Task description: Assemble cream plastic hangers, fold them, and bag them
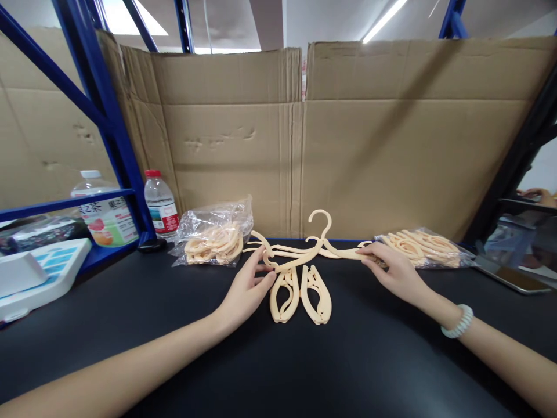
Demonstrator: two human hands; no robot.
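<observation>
An unfolded cream plastic folding hanger [300, 260] is held by both arms, its hook pointing up. My left hand [250, 284] pinches its left end, thumb in front. My right hand [391, 268] grips the right arm near its tip. Close behind it lie more cream hangers [285, 249], partly hidden by the held one. Two folded hangers, the left one [278, 310] and the right one [322, 307], rest side by side on the black table [304, 371] just in front.
A clear bag of folded hangers [213, 244] sits at the back left, another bag [424, 247] at the back right. Bottles, one with a red cap [160, 203], stand left by the blue rack [117, 139]. A phone [511, 274] lies far right. Cardboard [226, 133] walls the back.
</observation>
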